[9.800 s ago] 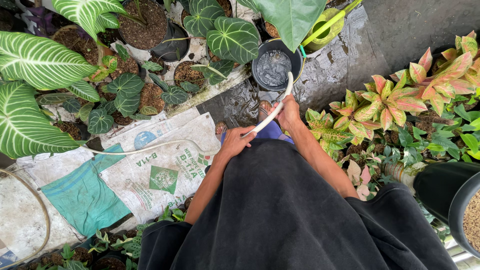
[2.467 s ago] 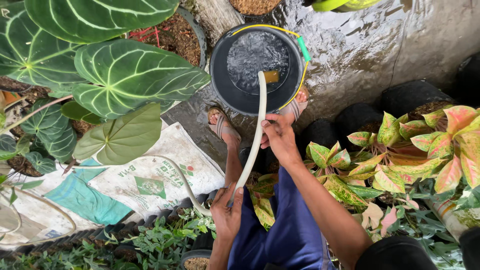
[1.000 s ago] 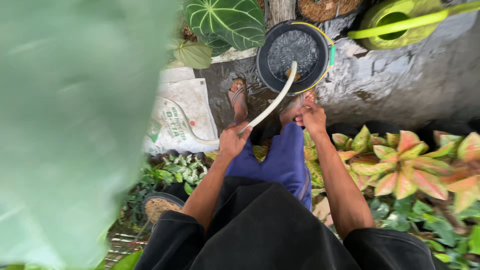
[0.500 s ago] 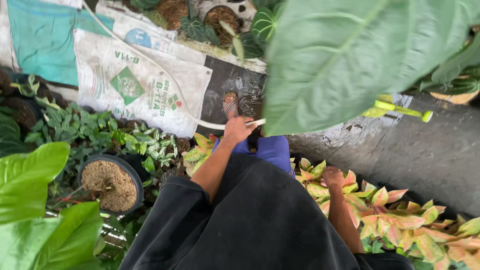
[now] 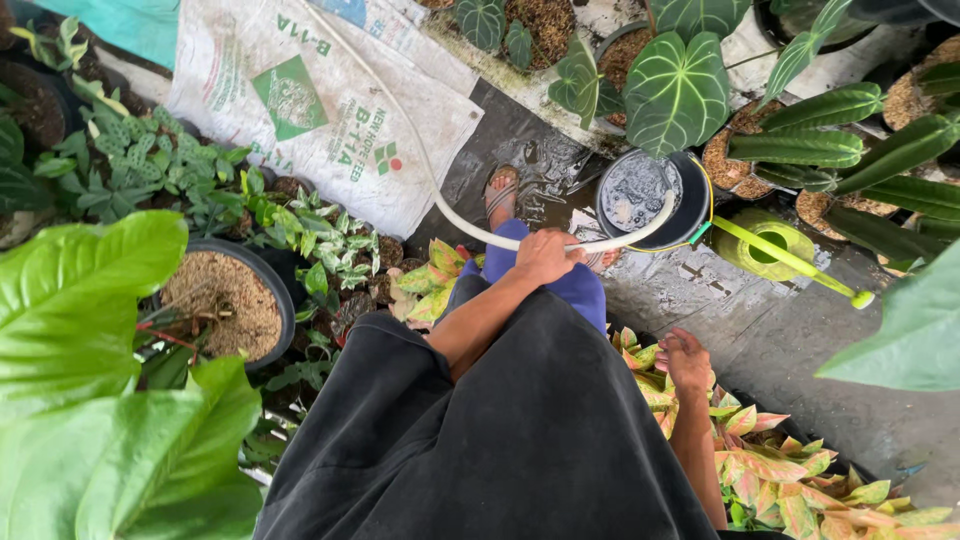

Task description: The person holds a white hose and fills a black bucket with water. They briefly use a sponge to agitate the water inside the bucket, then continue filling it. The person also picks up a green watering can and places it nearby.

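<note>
Fingers of left hand (image 5: 545, 255) curled round white hose (image 5: 440, 205), its end in black bucket (image 5: 652, 198); right hand (image 5: 688, 358) loosely closed, empty, over pink-leaved plant (image 5: 780, 480). Slack grip could let the hose flip out, flooding wet floor (image 5: 780, 340).

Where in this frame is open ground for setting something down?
Bare wet concrete lies between the green watering can and the pink-leaved plants. The printed sack is flat and free. Left side is crowded with pots. The left hand holds the hose over the bucket.
</note>
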